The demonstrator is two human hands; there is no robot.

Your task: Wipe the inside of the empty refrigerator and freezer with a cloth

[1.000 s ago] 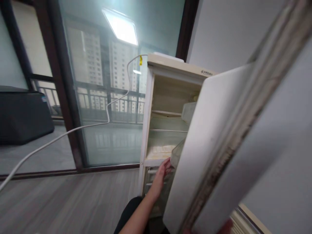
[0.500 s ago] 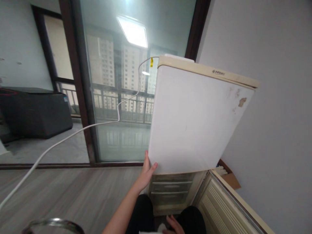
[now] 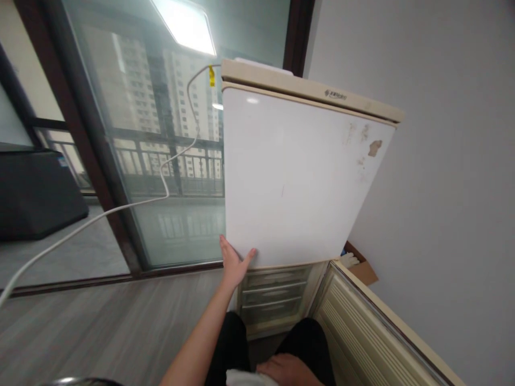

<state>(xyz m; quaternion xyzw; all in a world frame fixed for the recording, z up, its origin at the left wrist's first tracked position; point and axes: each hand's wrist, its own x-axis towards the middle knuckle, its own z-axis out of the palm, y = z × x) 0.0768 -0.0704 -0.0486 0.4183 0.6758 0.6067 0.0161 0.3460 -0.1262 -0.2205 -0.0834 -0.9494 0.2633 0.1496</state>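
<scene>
My left hand grips the lower left corner of the white upper refrigerator door, thumb on the front face and other fingers at the side edge. This door looks shut or nearly so. Below it the lower compartment stands open, showing several drawers with pale handles. Its lower door is swung out to the right, ribbed inner side showing. My right hand is low between my knees, fingers closed, by a white cloth that it seems to hold; the frame's edge cuts off part of it.
A white power cord with a yellow tag runs from the refrigerator's top to the left. An open cardboard box sits at the right wall. Behind are a sliding glass door and a dark box-shaped object. A shiny rim shows at bottom left.
The view has shifted right and down, so things appear further left and higher. My left hand keeps its place on the upper door. My right hand shows more fully, fingers more curled, with the white cloth beside it.
</scene>
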